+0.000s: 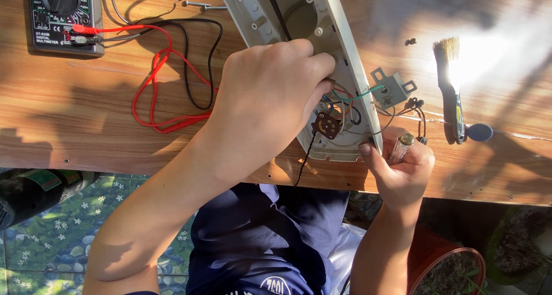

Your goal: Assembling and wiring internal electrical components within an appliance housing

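Two hands busy at one grey plastic housing (339, 53), lying open across a wooden table (115, 105) and running from its far edge down toward its near edge. Left hand (270, 99) resting over the lower part of the housing, fingers bent together and pressed down among the coloured wires (345, 96) inside; cannot tell whether pinching a wire. Just under those fingers, a small brown round switch part (326, 125) inside the housing. Right hand (399, 165) at the lower right corner of the housing, fingers closed around a clear tool handle with a brass cap (401, 146), thumb touching the housing edge. Right of the housing, a small grey metal bracket (392, 88), joined to it by wires; further right, a paint brush (451, 82) in strong sunlight. Left of the housing, red and black test leads (167, 76) in loops, going to a multimeter (63, 16) at the far left corner.
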